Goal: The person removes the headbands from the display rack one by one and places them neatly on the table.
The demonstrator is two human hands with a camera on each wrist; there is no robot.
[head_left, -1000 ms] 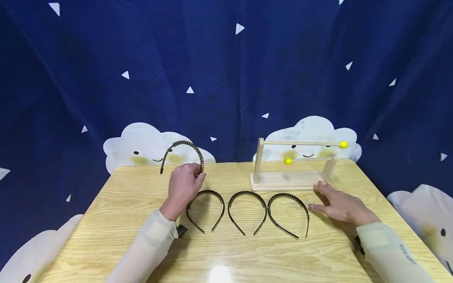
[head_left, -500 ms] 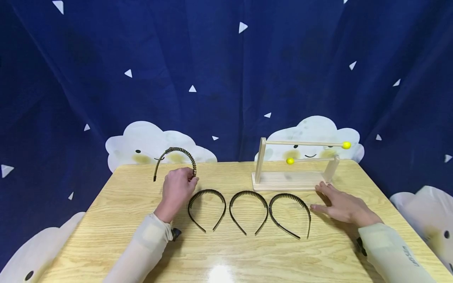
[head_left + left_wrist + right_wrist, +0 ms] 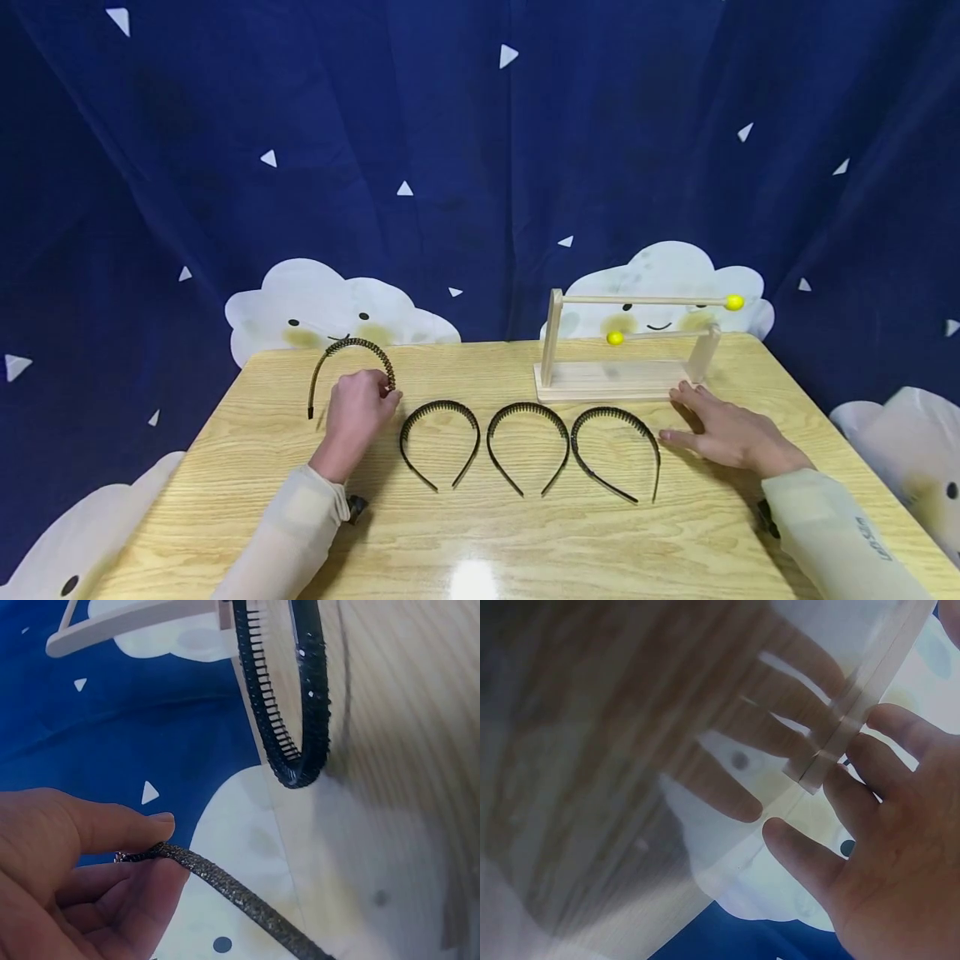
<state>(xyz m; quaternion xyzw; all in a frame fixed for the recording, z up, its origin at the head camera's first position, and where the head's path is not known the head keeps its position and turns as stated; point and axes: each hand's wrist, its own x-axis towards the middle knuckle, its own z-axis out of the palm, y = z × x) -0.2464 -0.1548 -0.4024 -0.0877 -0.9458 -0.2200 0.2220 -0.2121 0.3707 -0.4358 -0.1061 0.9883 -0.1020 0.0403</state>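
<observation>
My left hand [image 3: 354,417] pinches one side of a dark, bronze-toned toothed headband [image 3: 351,341]. That headband stands upright at the table's left, its arch up; whether its ends touch the table I cannot tell. In the left wrist view, thumb and fingers grip the glittery band [image 3: 247,901]. To the right of this hand, a row of black toothed headbands lies flat: a left one [image 3: 440,405], a middle one [image 3: 528,407] and a right one [image 3: 611,412]. My right hand [image 3: 731,429] has its fingers extended, fingertips at the front edge of a wooden stand [image 3: 615,393].
The stand has two horizontal rods at different heights, ending in an upper yellow knob [image 3: 734,302] and a lower yellow knob [image 3: 615,337]. The wooden table [image 3: 562,550] ends at a blue curtain [image 3: 465,208] printed with clouds.
My left hand has moved left and lower, toward the table, carrying the headband with it. The right hand stays at the stand, and the row of headbands lies as before.
</observation>
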